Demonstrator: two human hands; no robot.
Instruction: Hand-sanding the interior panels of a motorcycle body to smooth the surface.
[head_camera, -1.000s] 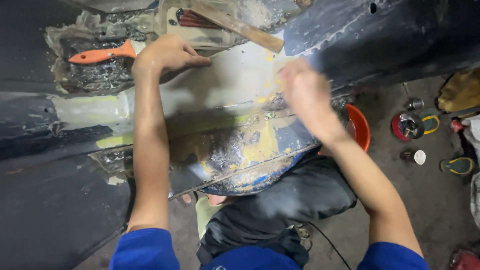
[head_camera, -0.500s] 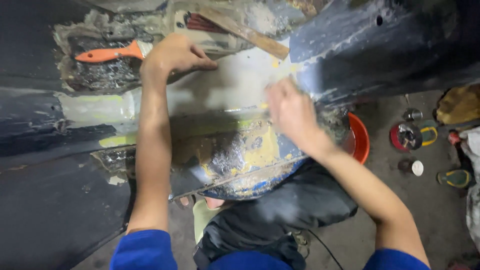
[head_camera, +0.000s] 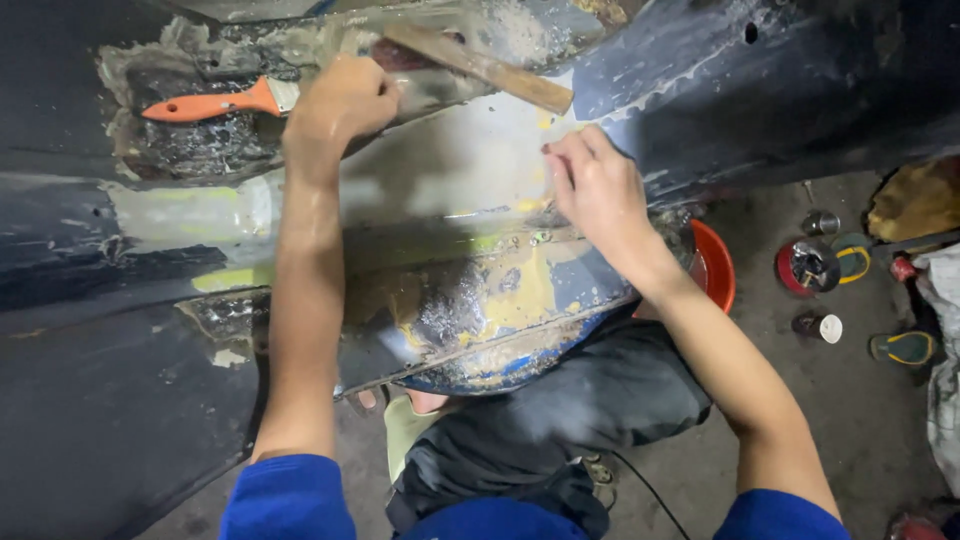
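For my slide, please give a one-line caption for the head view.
Right hand presses on a pale patch of the dark panel; left hand rests beside an orange-handled brush.

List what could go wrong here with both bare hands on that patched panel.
The right hand presses bare on the pale filler patch, so skin contact with filler or dust seems likely. The left hand rests beside the orange-handled brush and wooden stick, which lie loose on the sloped dark panel and could be knocked off. The panel's ragged lower edge sits just above the knees and might scrape them.
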